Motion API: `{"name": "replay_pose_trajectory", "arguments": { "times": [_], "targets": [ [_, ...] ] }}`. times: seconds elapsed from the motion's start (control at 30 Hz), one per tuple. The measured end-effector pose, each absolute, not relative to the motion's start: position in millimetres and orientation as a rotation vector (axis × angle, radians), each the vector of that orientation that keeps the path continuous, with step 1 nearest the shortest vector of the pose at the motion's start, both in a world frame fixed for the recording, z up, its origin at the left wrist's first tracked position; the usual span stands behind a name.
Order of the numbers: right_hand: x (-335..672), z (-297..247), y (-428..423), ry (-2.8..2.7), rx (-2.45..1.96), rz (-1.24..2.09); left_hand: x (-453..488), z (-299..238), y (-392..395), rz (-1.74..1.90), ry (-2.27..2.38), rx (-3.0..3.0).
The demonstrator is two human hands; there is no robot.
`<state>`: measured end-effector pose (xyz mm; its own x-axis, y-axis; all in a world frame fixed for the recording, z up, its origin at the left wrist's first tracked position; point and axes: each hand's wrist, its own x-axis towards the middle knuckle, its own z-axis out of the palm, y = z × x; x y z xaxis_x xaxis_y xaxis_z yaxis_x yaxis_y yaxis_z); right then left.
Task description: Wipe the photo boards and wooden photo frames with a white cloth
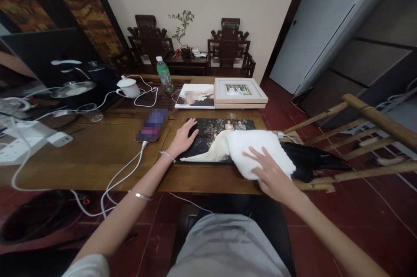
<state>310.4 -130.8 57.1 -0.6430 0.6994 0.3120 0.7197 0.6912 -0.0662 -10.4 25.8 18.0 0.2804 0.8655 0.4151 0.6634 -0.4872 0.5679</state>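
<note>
A dark wedding photo panel (203, 140) lies flat on the wooden table, showing a couple and a long pale dress. My left hand (186, 137) rests on its left edge with the fingers stretched out. Over its right part is a fluffy white cloth (280, 155), which covers that side of the picture. My right hand (269, 172) lies on top of this cloth, pressing it with spread fingers.
Behind the panel are a smaller photo panel (195, 96) and stacked pale frames (241, 94). A green-labelled bottle (164, 75), a lidded white cup (128, 87) and a charging phone (152, 125) stand left. White cables and a power strip (24, 142) spread leftward. A bamboo chair (374, 146) is right.
</note>
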Motion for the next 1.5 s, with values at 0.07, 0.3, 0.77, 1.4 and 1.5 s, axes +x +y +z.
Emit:
{"name": "replay_pose_trajectory", "arguments": {
  "times": [0.07,0.3,0.77,1.4,1.5],
  "targets": [
    [312,59,-141,-2.613,-1.084,-0.083,-11,18,26,1.009,1.399,2.275],
    [312,64,-63,-2.578,-1.236,0.009,-13,22,24,0.989,1.386,2.286],
    [305,57,-57,-2.519,-1.282,-0.081,-14,19,27,0.965,1.382,2.32],
    [306,69,6,-2.53,-1.392,-0.069,-15,19,27,0.96,1.377,2.321],
    [304,69,11,-2.509,-1.419,-0.074,-15,18,28,0.961,1.369,2.321]
  ]
}}
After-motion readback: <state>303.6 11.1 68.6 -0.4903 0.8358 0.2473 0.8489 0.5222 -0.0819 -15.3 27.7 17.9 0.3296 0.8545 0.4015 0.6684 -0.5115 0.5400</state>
